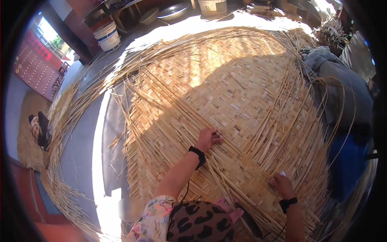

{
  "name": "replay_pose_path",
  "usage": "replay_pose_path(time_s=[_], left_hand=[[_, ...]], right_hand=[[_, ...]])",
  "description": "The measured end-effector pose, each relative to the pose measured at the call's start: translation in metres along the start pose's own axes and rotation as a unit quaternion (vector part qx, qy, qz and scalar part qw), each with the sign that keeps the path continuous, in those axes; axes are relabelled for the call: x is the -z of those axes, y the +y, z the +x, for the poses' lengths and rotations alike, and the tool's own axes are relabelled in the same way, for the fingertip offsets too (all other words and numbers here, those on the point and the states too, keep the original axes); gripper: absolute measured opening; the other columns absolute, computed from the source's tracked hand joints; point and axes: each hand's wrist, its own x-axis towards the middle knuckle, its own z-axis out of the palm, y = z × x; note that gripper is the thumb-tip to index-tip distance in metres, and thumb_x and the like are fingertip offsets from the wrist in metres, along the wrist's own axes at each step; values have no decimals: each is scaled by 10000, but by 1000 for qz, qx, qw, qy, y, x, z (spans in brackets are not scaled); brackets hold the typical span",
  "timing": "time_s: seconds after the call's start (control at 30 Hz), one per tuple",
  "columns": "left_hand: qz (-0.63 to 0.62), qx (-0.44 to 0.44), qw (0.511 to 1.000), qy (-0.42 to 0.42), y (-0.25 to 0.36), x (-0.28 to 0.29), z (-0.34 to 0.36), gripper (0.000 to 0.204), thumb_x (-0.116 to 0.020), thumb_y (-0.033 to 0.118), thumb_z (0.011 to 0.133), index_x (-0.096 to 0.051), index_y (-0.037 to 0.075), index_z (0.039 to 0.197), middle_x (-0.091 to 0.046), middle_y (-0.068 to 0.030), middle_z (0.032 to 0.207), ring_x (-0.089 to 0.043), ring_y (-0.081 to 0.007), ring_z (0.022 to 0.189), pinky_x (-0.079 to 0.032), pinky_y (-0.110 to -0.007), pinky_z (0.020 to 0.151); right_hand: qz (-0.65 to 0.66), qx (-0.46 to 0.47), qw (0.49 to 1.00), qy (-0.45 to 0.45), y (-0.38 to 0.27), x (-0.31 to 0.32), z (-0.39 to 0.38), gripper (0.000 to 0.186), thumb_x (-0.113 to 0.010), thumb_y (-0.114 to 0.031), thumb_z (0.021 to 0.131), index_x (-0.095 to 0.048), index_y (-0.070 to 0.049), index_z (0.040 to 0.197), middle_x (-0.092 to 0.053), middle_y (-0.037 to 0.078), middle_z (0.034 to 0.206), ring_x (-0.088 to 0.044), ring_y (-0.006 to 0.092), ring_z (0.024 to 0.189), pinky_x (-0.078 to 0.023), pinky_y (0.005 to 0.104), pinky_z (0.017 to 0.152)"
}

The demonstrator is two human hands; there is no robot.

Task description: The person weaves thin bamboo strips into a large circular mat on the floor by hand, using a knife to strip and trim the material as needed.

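Note:
A large woven mat of pale, flat reed strips spreads in front of me, its weave in a zigzag pattern. My left hand is closed over a bundle of long loose reed strips that lies slantwise across the mat. Lower and to the right, my right hand rests at the mat's surface with its fingers curled; what they pinch, if anything, is hidden. Something small and white shows at one of its fingertips. Dark bands circle both wrists. More loose strips lie over the mat's right side.
Long reeds sweep along the left floor. A white bucket stands at the back left, another pail at the back. Grey cloth and a blue object are piled at the right. A red studded door is far left.

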Motion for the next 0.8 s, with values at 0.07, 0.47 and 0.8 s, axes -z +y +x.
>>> replay_pose_path(time_s=[0.07,0.47,0.8], left_hand=[[-6,6,1000,-12,1,9,1,262,-629,101,1095,-614,-110,1250,-770,-222,1109,-797,-357,925,-703,-428,736],[176,-76,981,39,-17,16,18,181,-706,83,1068,-601,-40,1149,-720,-138,1085,-764,-283,905,-684,-389,822],[483,-370,741,-283,-140,-202,-122,371,-735,165,1041,-638,18,1367,-717,-131,1118,-705,-229,976,-603,-355,827]], right_hand=[[28,-13,1000,-3,-12,-1,-7,244,-781,-277,987,-738,-44,1047,-755,197,954,-741,411,952,-572,511,826],[-172,39,983,49,-14,-1,8,198,-726,-294,986,-706,-96,981,-761,154,908,-753,397,906,-582,531,780],[-235,-33,967,99,41,57,-114,337,-743,-202,949,-669,-95,1260,-763,106,903,-758,365,868,-578,519,815]])
